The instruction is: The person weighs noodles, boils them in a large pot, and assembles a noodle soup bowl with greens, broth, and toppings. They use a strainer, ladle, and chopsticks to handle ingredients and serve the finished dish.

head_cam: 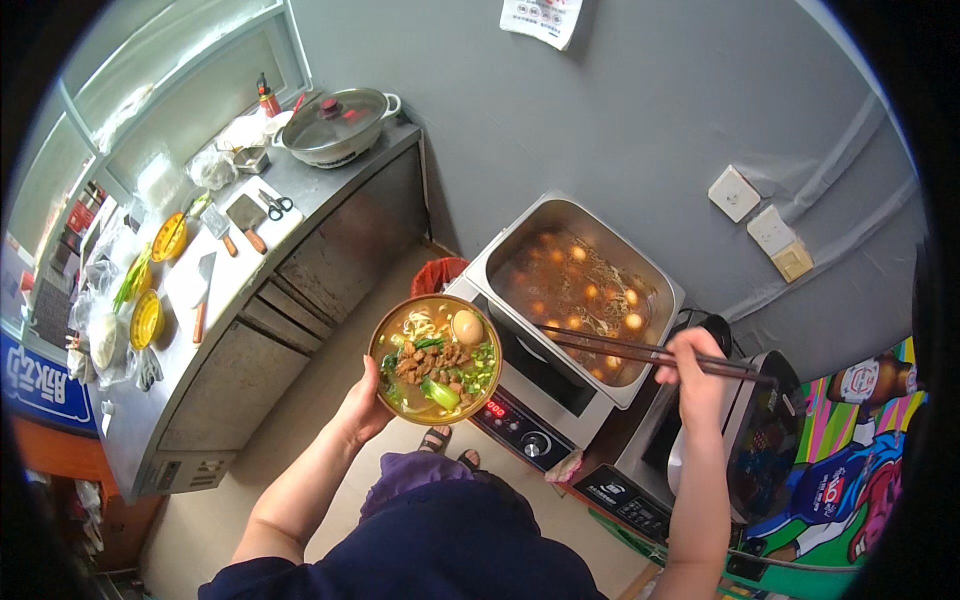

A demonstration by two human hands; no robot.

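My left hand (366,405) supports a bowl of noodle soup (380,330) by its left rim. In the broth lie diced meat (429,363), a peeled brown egg (467,327), leafy greens (441,393) and chopped scallions (481,369). Long dark chopsticks (600,346) are gripped in my right hand (696,371), which is over the right side of the stove area. Their tips reach over a rectangular steel pot (491,279) of brown broth (555,259) with several eggs (634,322) in it. The tips hold nothing that I can make out.
An induction cooker (534,444) with a lit red display sits under the pot. A second cooker (619,495) carries a round lidded pan (769,442) at right. Across the floor, a steel counter (405,142) holds a lidded pot (337,127), a knife (202,296), cleaver (244,214), scissors (276,204) and yellow bowls (146,319).
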